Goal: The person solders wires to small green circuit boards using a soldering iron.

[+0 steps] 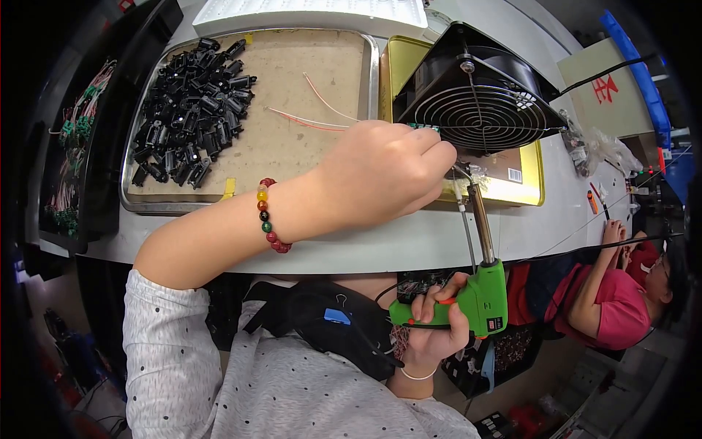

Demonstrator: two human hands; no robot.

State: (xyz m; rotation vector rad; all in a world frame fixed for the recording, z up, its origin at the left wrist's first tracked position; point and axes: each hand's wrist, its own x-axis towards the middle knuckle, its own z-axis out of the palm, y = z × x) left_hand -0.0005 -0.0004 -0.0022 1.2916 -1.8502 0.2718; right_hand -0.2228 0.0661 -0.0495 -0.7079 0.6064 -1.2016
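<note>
My left hand (391,172) is closed in a pinch on a small green circuit board (425,126), only whose edge shows past the fingers. Thin red and white wires (311,122) trail leftward from behind that hand, over the tray. My right hand (439,322) is wrapped round the grip of a green soldering gun (488,298), a finger by its orange trigger. The gun's metal barrel and thin feed tube (466,227) point up to the left hand's fingertips. Those fingers partly hide the tip, so I cannot tell whether it touches the board.
A metal tray (371,80) holds a heap of black plastic parts (194,113). A black fan with a wire guard (482,121) stands on a gold tin (530,164). At left, a black bin (102,139) contains wired green boards. Another person (607,300) sits at right.
</note>
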